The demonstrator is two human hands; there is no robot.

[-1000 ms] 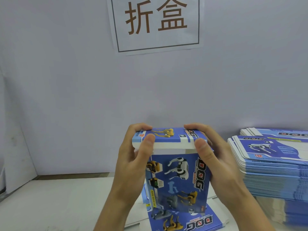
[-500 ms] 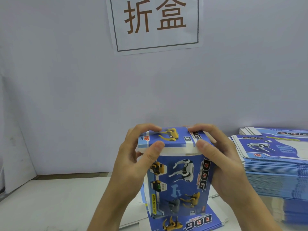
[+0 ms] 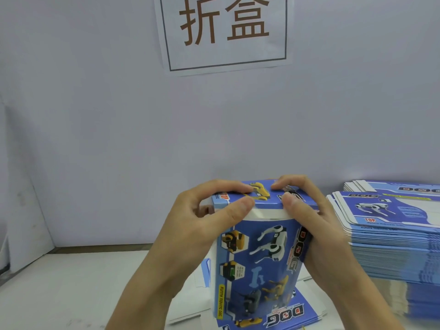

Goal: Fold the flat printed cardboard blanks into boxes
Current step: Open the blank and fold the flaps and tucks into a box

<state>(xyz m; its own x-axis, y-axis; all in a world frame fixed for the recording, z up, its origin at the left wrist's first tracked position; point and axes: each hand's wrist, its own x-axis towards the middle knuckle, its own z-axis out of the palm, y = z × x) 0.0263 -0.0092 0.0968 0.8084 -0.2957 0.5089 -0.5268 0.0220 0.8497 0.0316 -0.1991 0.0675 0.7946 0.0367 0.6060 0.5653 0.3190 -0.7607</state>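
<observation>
Press the top flap [image 3: 254, 201] of the upright blue dog-print box [image 3: 259, 265] down evenly, thumbs at the front edge, so the white tuck slides inside without buckling. Left hand [image 3: 202, 225] and right hand [image 3: 316, 225] both curled around the box's top corners, at centre. One box in hand, one flat blank [image 3: 281, 317] beneath at 6 o'clock, two stacks of blanks [image 3: 390, 248] at 3 o'clock, one wall sign [image 3: 223, 32] at 12.

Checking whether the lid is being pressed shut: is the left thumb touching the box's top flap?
Touching. The head view shows the left hand with its thumb tip pressed on the front edge of the top flap of the box.
</observation>
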